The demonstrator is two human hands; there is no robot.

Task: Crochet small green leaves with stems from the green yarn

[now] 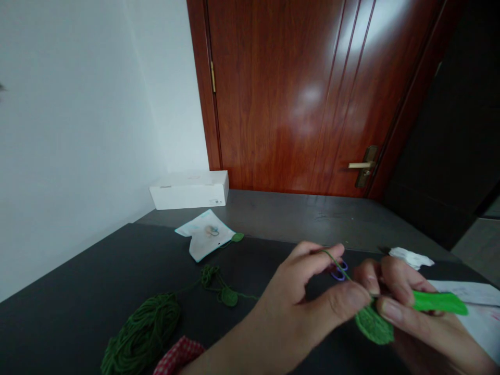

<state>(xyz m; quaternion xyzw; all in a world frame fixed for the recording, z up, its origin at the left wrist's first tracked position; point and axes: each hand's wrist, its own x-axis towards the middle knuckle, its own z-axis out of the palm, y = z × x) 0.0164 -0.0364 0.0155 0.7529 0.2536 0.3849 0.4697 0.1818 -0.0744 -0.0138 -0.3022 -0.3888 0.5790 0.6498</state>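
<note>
At the lower right, my left hand [300,307] has green yarn [332,256] running over its raised index finger. Its thumb presses at the upper edge of a small green crochet piece [374,327]. My right hand [414,302] grips a crochet hook [441,302] by its bright green handle; the hook's tip is hidden between the fingers, close to the left thumb. The right thumb also touches the crochet piece. Purple scissor handles [339,272] show behind the hands.
A dark green yarn skein [142,333] lies at the lower left, with a small green crocheted leaf [228,297] and tangled yarn [211,276] beyond it. Farther back are a white packet [205,234], another green leaf [237,237] and a white box [189,192]. Crumpled tissue [410,257] and paper [482,317] lie right.
</note>
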